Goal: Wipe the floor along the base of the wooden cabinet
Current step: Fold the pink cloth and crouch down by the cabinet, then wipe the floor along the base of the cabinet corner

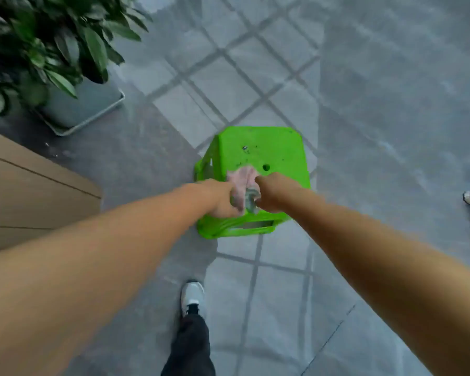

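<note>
Cloth (243,185) mostly hidden btwn fists; cabinet (25,191) cut off left.

Floor (391,104): grey stone-look tile, smooth, semi-gloss, with a window-grid reflection across it. Green stool (261,156): moulded plastic, smooth and slightly shiny, top speckled with dark flecks. Cloth (243,183) over the stool's near edge: soft, crumpled pinkish fabric, matt, greyer at its lower end. Cabinet (25,191) left of the stool: light wood-look panels, matt, smooth, thin dark seams. Planter (84,109) beyond the cabinet: grey, smooth, dull finish; material unclear. Plant leaves (52,44): waxy, mild sheen. Shoe (192,297) near the stool: grey-white textile upper, matt.
</note>
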### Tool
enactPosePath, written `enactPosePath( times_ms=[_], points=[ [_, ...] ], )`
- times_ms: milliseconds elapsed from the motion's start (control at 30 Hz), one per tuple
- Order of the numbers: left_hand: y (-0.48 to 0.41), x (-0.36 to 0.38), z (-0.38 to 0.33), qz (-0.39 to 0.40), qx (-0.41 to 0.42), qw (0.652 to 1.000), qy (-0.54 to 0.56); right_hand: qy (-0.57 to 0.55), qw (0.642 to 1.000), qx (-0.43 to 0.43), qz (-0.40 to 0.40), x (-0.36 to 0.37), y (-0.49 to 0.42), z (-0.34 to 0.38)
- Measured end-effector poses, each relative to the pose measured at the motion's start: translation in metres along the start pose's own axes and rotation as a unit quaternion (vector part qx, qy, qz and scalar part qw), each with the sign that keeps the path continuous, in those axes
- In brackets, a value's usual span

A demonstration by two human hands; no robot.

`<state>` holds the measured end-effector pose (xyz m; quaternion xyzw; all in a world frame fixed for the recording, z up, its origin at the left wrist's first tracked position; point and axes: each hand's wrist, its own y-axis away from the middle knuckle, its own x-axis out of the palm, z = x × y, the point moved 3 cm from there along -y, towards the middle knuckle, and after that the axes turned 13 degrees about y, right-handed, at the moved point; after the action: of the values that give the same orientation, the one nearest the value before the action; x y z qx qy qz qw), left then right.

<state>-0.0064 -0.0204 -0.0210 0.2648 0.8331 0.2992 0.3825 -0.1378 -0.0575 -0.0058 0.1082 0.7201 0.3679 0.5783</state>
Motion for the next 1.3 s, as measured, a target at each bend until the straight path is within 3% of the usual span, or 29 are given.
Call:
enactPosePath(
  times_ms=[100, 200, 267, 333, 400, 467, 533, 600, 700, 767, 833, 967, 1033, 1133, 1200, 1300],
  points=[
    [-0.075, 0.028, 0.013, -0.086, 0.04, 0.993, 0.067, -0.075, 0.996, 0.04, -0.03, 0.055, -0.068, -0.018],
    [-0.131, 0.058, 0.034, -0.178, 0.04, 0.973, 0.143, -0.158, 0.967, 0.083, -0.182, 0.092, -0.114, -0.02],
    [-0.147, 0.07, 0.055, -0.289, 0.095, 0.935, 0.181, -0.212, 0.929, 0.109, -0.283, 0.106, -0.126, -0.016],
    [-0.139, 0.082, 0.077, -0.317, 0.128, 0.891, 0.301, -0.242, 0.908, 0.117, -0.32, 0.116, -0.121, 0.003],
    [-0.119, 0.096, 0.106, -0.326, 0.107, 0.855, 0.389, -0.245, 0.905, 0.082, -0.339, 0.123, -0.111, 0.039],
    [-0.095, 0.112, 0.151, -0.318, 0.043, 0.845, 0.428, -0.21, 0.928, 0.015, -0.306, 0.135, -0.102, 0.089],
    [-0.07, 0.125, 0.212, -0.304, -0.044, 0.841, 0.445, -0.211, 0.954, -0.054, -0.206, 0.155, -0.107, 0.144],
    [-0.05, 0.135, 0.279, -0.295, -0.121, 0.842, 0.436, -0.23, 0.962, -0.095, -0.11, 0.176, -0.125, 0.196],
    [-0.036, 0.144, 0.375, -0.296, -0.199, 0.834, 0.42, -0.232, 0.96, -0.155, -0.03, 0.208, -0.169, 0.272],
    [-0.045, 0.148, 0.435, -0.313, -0.218, 0.799, 0.464, -0.226, 0.957, -0.183, -0.016, 0.23, -0.21, 0.321],
    [-0.07, 0.155, 0.492, -0.353, -0.222, 0.742, 0.526, -0.202, 0.953, -0.224, -0.028, 0.255, -0.256, 0.369],
    [-0.145, 0.183, 0.586, -0.454, -0.193, 0.644, 0.585, -0.163, 0.943, -0.265, -0.118, 0.296, -0.358, 0.44],
    [-0.169, 0.204, 0.62, -0.478, -0.153, 0.662, 0.556, -0.156, 0.942, -0.264, -0.136, 0.318, -0.398, 0.462],
    [-0.173, 0.246, 0.653, -0.531, -0.108, 0.747, 0.385, -0.172, 0.923, -0.307, -0.157, 0.361, -0.42, 0.482],
    [-0.163, 0.282, 0.673, -0.57, -0.17, 0.764, 0.25, -0.171, 0.912, -0.345, -0.142, 0.395, -0.413, 0.495],
    [-0.149, 0.322, 0.698, -0.567, -0.316, 0.74, 0.176, -0.123, 0.925, -0.326, -0.149, 0.42, -0.405, 0.512]
  ],
)
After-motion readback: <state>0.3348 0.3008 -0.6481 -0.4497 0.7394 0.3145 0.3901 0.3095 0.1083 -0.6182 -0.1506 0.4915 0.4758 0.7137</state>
